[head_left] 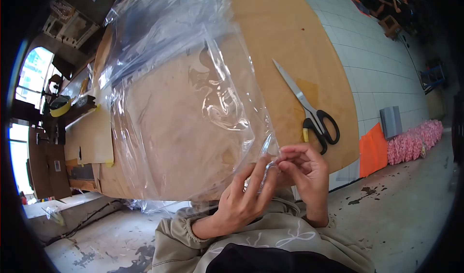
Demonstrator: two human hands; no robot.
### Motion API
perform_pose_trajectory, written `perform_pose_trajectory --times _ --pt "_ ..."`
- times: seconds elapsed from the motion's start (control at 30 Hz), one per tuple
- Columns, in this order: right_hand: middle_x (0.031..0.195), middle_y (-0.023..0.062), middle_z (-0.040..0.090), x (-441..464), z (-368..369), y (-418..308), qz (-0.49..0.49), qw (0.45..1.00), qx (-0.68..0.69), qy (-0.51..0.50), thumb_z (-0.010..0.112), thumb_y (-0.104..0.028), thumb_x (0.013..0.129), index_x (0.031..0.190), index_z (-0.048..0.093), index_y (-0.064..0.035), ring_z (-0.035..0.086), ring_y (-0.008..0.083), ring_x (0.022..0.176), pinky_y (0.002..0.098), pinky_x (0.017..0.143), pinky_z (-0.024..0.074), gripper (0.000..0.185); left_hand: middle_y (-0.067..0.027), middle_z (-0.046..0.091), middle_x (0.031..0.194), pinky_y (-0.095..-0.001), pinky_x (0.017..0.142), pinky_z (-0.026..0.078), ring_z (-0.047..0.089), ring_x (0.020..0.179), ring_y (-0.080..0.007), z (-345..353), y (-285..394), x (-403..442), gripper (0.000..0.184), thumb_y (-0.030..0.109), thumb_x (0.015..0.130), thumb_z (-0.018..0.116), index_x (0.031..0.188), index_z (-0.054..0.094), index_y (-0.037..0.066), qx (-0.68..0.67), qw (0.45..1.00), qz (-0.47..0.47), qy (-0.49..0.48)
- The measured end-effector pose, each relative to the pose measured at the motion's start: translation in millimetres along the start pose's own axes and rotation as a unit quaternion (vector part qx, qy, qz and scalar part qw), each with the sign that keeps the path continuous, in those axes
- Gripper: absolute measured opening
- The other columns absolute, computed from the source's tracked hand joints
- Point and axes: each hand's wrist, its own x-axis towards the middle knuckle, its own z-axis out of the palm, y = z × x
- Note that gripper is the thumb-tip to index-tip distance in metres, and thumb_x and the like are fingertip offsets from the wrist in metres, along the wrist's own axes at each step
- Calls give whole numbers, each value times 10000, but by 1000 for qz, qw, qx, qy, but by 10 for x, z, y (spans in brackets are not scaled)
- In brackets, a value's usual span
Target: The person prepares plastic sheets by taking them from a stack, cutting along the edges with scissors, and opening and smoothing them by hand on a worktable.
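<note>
A large sheet of clear plastic film (179, 113) lies across the brown table, its near right corner drawn up at the table's front edge. My left hand (249, 191) is closed on that corner, with folds of film showing between its fingers. Right beside it, my right hand (307, 169) pinches the film's edge between thumb and fingertips. The exact spot between the two hands is too small to make out. Just beyond my right hand lies a pair of scissors (311, 113) with black handles, its blades pointing away from me.
The film is bunched in layers (164, 16) at the table's far end. A tape dispenser (65, 106) with yellow tape stands at the left. Brown paper (333, 79) covers the table. On the floor at right are an orange sheet (373, 149) and a pink bundle (415, 140).
</note>
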Motion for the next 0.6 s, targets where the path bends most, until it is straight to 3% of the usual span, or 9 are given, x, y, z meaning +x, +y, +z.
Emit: perform_pose_trajectory --times 0.03,0.1,0.17,0.33,0.43,0.53,0.6 --pt "964 114 636 9 -14 -7 -4 1000 -17 9 587 53 877 1087 537 57 623 112 859 233 738 523 216 -126 623 1083 -280 670 492 589 834 -217 12 -25 -25 363 60 717 706 1061 595 23 18 1000 25 -3" --pt "947 126 635 41 -55 -14 -138 953 -255 89 594 51 860 1096 552 42 627 179 836 277 719 515 241 -100 638 1101 -232 687 479 590 806 -155 -1 -101 -25 352 33 752 661 1102 630 30 38 997 65 7" --pt "930 137 633 76 -101 -19 -266 826 -471 160 601 50 843 1106 566 26 632 246 814 321 699 507 267 -81 648 1106 -201 722 473 596 808 -124 83 -146 -95 326 21 766 612 1088 662 31 29 996 76 42" --pt "1124 138 461 266 -215 -94 -218 750 -608 143 657 -2 801 1227 540 3 507 266 953 363 803 458 442 -43 668 1027 -211 642 453 563 712 -103 138 -92 -86 306 12 716 678 1019 707 46 -7 996 38 80" --pt "1087 144 484 168 -250 -266 -105 754 -641 95 677 -18 791 1278 510 -14 533 282 919 375 789 464 515 -37 658 1018 -213 630 447 548 701 -101 134 -37 -37 365 0 667 672 1028 708 43 -10 997 15 79" --pt "1052 129 509 -31 -277 -382 -34 811 -576 92 687 -1 775 1351 427 -15 564 253 889 360 781 465 632 -38 631 989 -217 616 441 529 690 -113 201 28 73 427 12 619 666 1044 702 31 -23 996 -1 83" --pt "1037 112 519 -208 -484 -348 59 943 -322 65 689 18 766 1384 367 -8 577 230 890 345 783 466 698 -45 588 951 -220 593 431 514 692 -140 197 25 158 466 17 580 661 1044 699 15 -59 996 -9 69"
